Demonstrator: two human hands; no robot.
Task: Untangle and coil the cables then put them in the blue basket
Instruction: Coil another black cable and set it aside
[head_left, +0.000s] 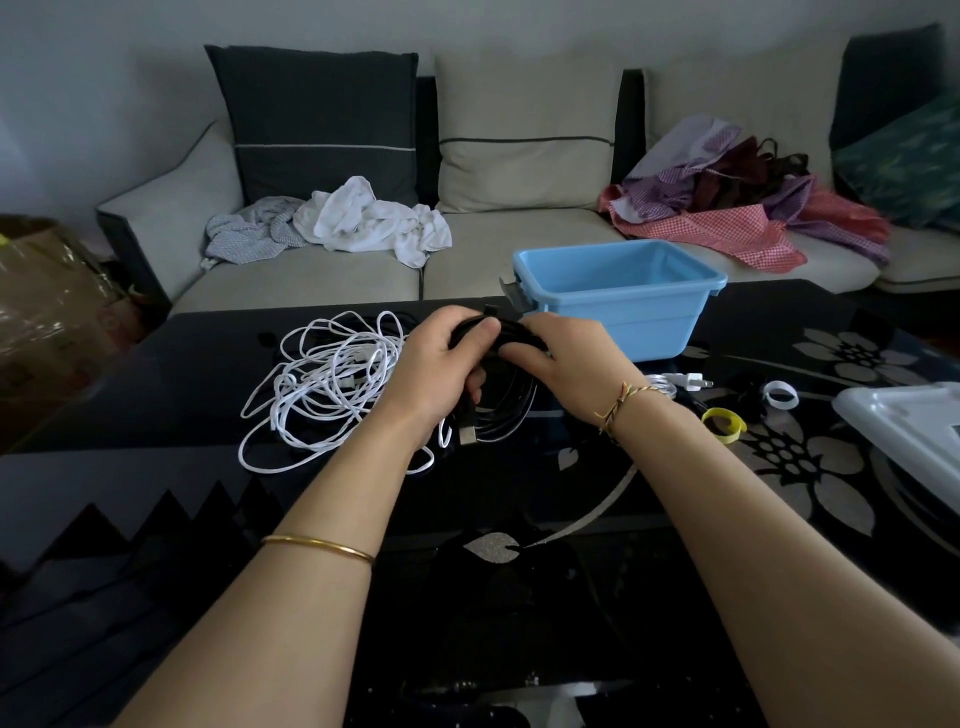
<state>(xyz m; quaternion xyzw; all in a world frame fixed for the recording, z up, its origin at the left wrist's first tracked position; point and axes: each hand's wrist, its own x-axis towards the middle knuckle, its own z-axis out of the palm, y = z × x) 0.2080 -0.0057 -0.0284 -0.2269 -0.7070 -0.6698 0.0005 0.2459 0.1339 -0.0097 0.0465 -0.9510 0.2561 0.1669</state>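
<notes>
The fingers of the left hand (441, 364) and right hand (569, 358) are curling around the top of a coiled black cable (522, 400), holding it above the black glass table (156, 395). The tangled white cable (332, 379) is lying on the table left of the hands. The blue basket (649, 322) is standing just behind them.

2 hands (441, 366) (571, 358), 1 blue basket (618, 304), 2 bracelets (318, 548) (625, 401)

A home living room: cushioned sofa (322, 270), strewn laundry (363, 218), glossy coffee table (156, 395).
</notes>
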